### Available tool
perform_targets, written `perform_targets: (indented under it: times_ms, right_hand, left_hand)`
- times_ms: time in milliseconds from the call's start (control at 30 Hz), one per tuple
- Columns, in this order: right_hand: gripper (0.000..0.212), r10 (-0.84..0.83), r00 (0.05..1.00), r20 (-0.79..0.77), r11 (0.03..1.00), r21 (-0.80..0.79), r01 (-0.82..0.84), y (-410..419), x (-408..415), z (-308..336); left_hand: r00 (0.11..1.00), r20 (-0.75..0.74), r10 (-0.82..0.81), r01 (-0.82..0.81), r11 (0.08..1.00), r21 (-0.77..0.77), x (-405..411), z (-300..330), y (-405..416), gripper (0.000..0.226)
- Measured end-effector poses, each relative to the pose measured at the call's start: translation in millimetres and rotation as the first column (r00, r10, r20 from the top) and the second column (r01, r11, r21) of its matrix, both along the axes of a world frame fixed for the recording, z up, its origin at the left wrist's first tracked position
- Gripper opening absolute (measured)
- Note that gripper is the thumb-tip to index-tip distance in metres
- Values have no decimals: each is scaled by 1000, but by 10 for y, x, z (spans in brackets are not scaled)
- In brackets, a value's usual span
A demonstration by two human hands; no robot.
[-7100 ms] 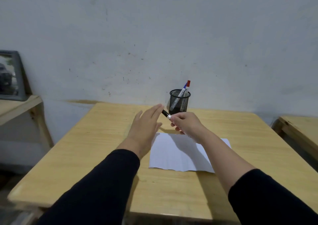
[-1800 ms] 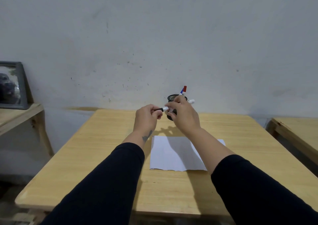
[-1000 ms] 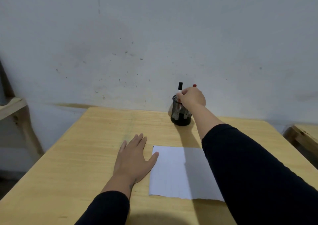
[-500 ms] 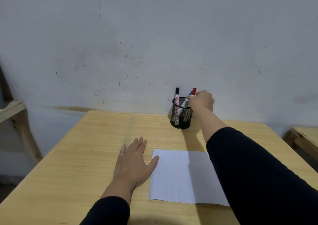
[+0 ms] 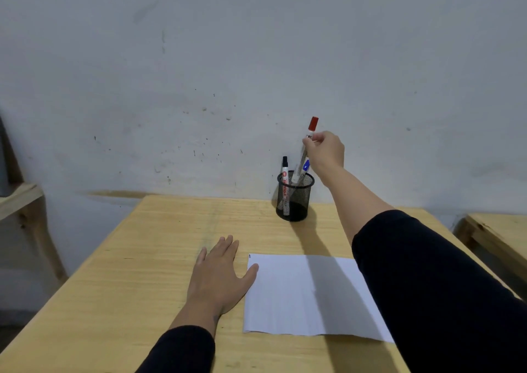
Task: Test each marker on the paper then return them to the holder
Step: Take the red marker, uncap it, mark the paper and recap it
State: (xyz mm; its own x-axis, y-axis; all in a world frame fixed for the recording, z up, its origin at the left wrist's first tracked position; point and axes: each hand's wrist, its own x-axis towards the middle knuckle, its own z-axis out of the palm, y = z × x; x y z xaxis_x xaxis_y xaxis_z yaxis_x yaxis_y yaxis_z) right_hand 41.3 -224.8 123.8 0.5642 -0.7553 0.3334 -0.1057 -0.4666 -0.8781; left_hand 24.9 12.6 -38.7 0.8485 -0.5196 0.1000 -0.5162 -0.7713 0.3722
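Observation:
A black mesh holder [image 5: 295, 198] stands at the back of the wooden table [image 5: 159, 244]. In it a black-capped marker [image 5: 285, 177] leans left and a blue-capped marker [image 5: 306, 166] shows just above the rim. My right hand [image 5: 325, 151] is above the holder, shut on a red-capped marker [image 5: 305, 150] whose lower end is still level with the rim. My left hand [image 5: 219, 275] lies flat on the table, its thumb touching the left edge of the white paper [image 5: 302, 295]. A small dark mark sits at the paper's top left corner.
A grey wall rises right behind the table. A wooden shelf [image 5: 17, 198] sits at the left edge and another wooden table [image 5: 496, 230] at the right. My right sleeve covers part of the paper's right side.
The black marker went back into the holder. My right hand then took hold of the red-capped marker and has lifted it upward. My left hand stays flat beside the paper.

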Motion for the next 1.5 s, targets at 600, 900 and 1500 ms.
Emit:
perform_targets:
  times_ms: [600, 900, 1500]
  right_hand:
    - [18, 368, 910, -190, 923, -42, -382, 692, -843, -624]
    - [16, -29, 997, -76, 928, -374, -1, 743, -928, -603]
    - [38, 216, 974, 72, 846, 485, -224, 717, -701, -635]
  left_hand:
    - [840, 520, -155, 319, 916, -243, 75, 1130, -271, 39]
    - [944, 330, -23, 180, 873, -454, 4, 1097, -359, 16]
    - [996, -74, -48, 11, 899, -437, -144, 815, -466, 31]
